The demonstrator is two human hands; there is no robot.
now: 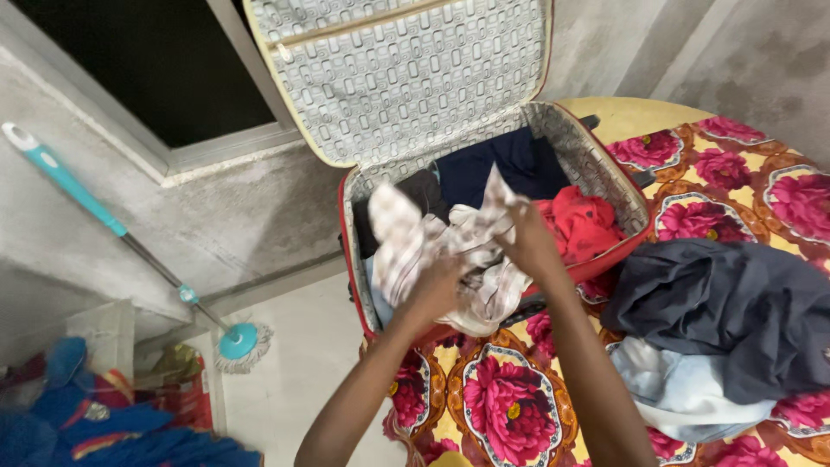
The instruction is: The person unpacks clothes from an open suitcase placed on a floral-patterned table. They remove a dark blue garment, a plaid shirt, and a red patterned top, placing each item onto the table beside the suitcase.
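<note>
Hands: your left hand (437, 290) and right hand (529, 242) both clamp a pale checked cloth (450, 246) above the open suitcase (596, 173).

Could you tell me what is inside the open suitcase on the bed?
Inside the suitcase lie a dark navy garment, a red garment and a black one. The checked cloth in both hands covers the front part, so anything beneath stays hidden.
</note>
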